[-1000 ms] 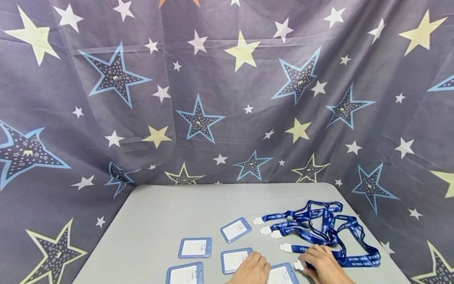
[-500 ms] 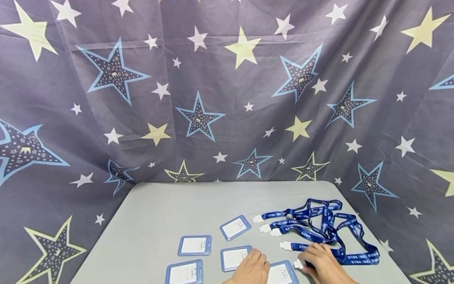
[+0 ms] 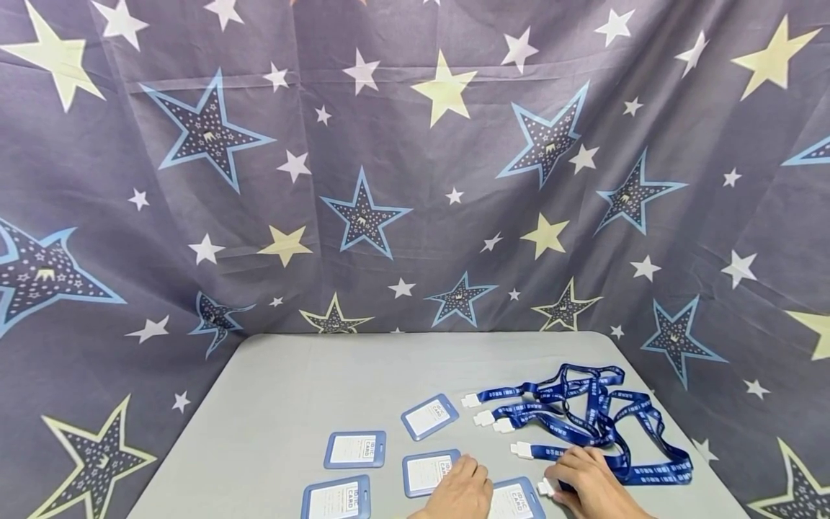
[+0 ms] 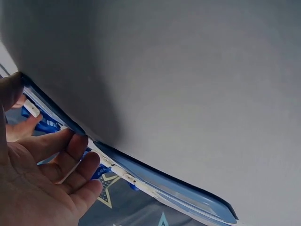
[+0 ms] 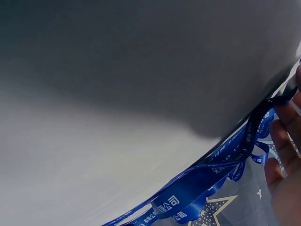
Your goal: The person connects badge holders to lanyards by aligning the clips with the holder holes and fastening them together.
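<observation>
My left hand (image 3: 459, 494) is at the near left edge of a blue-framed ID card holder (image 3: 515, 501) lying on the table. In the left wrist view, thumb and fingers of the left hand (image 4: 51, 174) grip opposite ends of that card holder (image 4: 52, 107). Just to the right, my right hand (image 3: 591, 484) pinches a blue lanyard close to its white plastic clip (image 3: 545, 488); the clip points toward the card holder, apart from it. The right wrist view has the right hand (image 5: 288, 146) at the edge with the dark blue strap (image 5: 254, 126) between thumb and fingers.
Several other lanyards (image 3: 593, 404) lie tangled at the right of the grey table (image 3: 279, 389), their white clips (image 3: 483, 417) facing left. More blue card holders lie left of the hands, among them one angled holder (image 3: 429, 417) and one straight holder (image 3: 354, 450). A star-patterned curtain (image 3: 389, 144) hangs behind.
The head view has shifted very slightly. Both hands keep their holds on the card holder and the lanyard, and nothing else has visibly moved.
</observation>
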### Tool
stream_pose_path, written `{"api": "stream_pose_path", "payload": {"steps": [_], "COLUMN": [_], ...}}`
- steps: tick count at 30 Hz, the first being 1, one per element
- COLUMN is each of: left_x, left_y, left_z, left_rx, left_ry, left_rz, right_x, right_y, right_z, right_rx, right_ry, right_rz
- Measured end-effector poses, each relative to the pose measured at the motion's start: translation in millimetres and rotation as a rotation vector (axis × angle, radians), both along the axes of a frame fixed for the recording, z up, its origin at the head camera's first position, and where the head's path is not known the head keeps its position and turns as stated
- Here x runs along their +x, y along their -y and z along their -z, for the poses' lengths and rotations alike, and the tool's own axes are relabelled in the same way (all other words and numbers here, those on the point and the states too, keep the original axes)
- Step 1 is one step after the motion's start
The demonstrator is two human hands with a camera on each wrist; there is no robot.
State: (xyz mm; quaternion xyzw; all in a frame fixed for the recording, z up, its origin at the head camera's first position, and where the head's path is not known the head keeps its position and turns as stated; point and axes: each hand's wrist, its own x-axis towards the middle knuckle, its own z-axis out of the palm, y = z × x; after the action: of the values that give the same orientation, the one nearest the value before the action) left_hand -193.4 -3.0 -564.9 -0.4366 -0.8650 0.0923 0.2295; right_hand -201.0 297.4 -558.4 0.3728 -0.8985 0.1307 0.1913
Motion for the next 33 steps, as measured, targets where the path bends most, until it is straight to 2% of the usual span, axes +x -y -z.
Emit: {"api": "stream_pose_path", "payload": {"steps": [15,26,33], "left_x": [-0.3,0.1,0.5], "left_y": [-0.3,-1.6,-1.5], "left_z": [4.1,3.4,3.6], "left_rx": [0.006,0.008,0.006], "left_ry": [-0.087,-0.065,-0.061], "left_rz": [0.019,0.010,0.013], "right_x": [0.1,-0.3,0.0], "right_y": [0.1,1.4,2.6], "right_z": [-3.2,-4.4,-7.6], "right_rx": [0.032,0.043,0.064], "right_ry": [0.056,0.065,0.152], "right_rz": [-0.034,-0.038,-0.014]}}
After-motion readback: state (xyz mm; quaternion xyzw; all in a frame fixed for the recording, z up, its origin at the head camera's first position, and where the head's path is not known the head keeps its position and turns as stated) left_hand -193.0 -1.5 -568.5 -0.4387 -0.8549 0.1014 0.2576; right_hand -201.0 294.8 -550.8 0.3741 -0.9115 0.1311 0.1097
